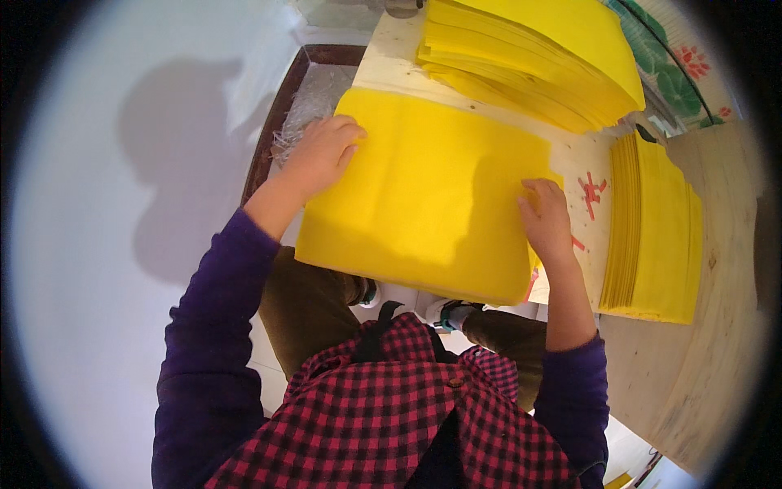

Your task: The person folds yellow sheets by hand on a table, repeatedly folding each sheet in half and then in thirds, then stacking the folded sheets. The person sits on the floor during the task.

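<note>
A stack of yellow fabric-like sheets (423,196) lies in front of me, its near edge jutting past the light wooden board over my knees. My left hand (322,152) rests at its left edge, fingers loosely bent over the top sheet and the thumb a little apart. At the right edge is my right hand (547,216), with its fingers curved and a gap between thumb and forefinger. Neither hand visibly pinches a sheet. The undersides of both hands are hidden.
A taller yellow stack (529,61) stands at the back of the board, its sheets fanned. Another yellow pile (652,232) sits to the right. Small red strips (590,194) lie between. A brown-rimmed container (265,138) with clear plastic is at the left, beside a white wall (90,269).
</note>
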### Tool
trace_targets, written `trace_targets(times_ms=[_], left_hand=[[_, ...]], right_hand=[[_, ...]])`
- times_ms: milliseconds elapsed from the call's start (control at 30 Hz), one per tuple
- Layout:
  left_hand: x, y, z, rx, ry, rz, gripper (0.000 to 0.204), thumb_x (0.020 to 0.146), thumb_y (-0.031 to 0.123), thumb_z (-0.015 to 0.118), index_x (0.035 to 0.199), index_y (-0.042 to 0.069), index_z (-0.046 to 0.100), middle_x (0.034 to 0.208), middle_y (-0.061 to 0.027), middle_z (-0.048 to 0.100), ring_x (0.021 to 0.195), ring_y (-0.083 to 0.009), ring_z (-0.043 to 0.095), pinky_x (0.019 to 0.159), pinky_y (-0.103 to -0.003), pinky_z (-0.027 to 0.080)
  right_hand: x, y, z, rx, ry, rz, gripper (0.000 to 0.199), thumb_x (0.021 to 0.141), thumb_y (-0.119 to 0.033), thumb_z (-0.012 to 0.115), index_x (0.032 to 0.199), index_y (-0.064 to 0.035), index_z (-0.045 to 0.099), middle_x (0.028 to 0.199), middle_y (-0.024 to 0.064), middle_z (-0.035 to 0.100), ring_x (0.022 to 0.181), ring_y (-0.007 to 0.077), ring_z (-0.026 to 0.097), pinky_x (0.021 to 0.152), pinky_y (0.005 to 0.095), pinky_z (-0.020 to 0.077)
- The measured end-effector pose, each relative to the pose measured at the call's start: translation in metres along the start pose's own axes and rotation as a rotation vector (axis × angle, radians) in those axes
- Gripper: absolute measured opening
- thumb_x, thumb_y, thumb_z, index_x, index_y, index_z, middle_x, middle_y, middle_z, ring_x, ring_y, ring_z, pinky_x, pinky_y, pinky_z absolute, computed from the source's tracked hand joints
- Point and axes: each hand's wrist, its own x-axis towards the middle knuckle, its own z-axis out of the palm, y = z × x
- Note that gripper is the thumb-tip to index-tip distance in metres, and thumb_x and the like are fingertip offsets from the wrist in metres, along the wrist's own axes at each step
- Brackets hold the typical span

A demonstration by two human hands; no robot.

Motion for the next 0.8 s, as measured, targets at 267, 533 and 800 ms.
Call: trace_targets(times_ms=[267,533,800], left_hand=[[-0.032,0.017,-0.004,-0.040,-0.025,-0.021,0.019,0.082,0.003,0.056,0.100,0.003,0.061,0.104,-0.0153,0.059,0.099,-0.0369,0.054,0.083,-0.044,0.044],[-0.043,0.025,-0.009,-0.069,-0.090,-0.059,0.019,0.082,0.002,0.056,0.101,0.003,0.060,0.105,-0.0166,0.058,0.100,-0.0369,0.054,0.086,-0.043,0.044],[-0.021,0.020,-0.005,-0.066,-0.023,-0.049,0.018,0.082,0.003,0.056,0.099,0.002,0.060,0.102,-0.0164,0.058,0.099,-0.0381,0.054,0.086,-0.044,0.044]], right_hand=[[-0.011,-0.007,0.004,-0.043,-0.020,-0.049,0.030,0.082,-0.007,0.062,0.110,-0.0002,0.059,0.115,0.0193,0.058,0.111,0.0372,0.052,0.097,0.0418,0.0416],[-0.028,-0.003,-0.010,-0.003,-0.076,-0.049,0.027,0.083,-0.008,0.062,0.107,0.0021,0.060,0.114,0.0203,0.058,0.109,0.0375,0.052,0.097,0.0414,0.0413],[-0.003,-0.002,-0.006,-0.009,-0.054,-0.015,0.029,0.080,-0.008,0.062,0.106,0.0030,0.060,0.114,0.0214,0.058,0.107,0.0385,0.052,0.094,0.0436,0.0425]])
